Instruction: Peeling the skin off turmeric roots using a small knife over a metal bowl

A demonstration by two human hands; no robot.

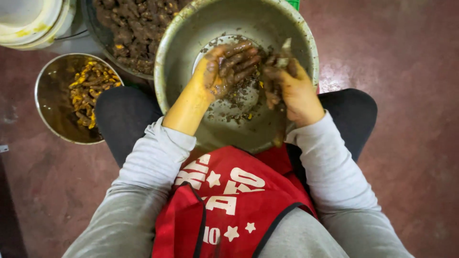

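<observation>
Sitting low over a dark red floor [406, 57], the person keeps everything within arm's reach. At the far left corner of the view, a white plastic bucket [28, 21] shows only its rim. Just below it, on the floor beside the left knee, stands a small round steel bowl [50, 100] holding bright orange-yellow peeled root pieces [86, 91]; kept apart, presumably so clean pieces stay away from the dirt. Beyond it, touching the big basin's rim, a dark tub of muddy brown unpeeled roots [134, 28] sits close at hand.

Centre: a large dented steel basin [306, 43] rests tilted between the knees, its near rim against a red apron with white stars [229, 200], likely so scrapings fall inside; brown peel bits [239, 95] lie across its bottom.

Left hand [227, 69], caked in mud, is curled over the basin with fingers bent around a muddy root piece, though the piece blends with the fingers. Right hand [289, 83] is closed on a small pale blade-like tool [286, 48] poking up above the fingers, close to the left hand. Grey sleeves [158, 157] are pushed back, likely to stay clean.
</observation>
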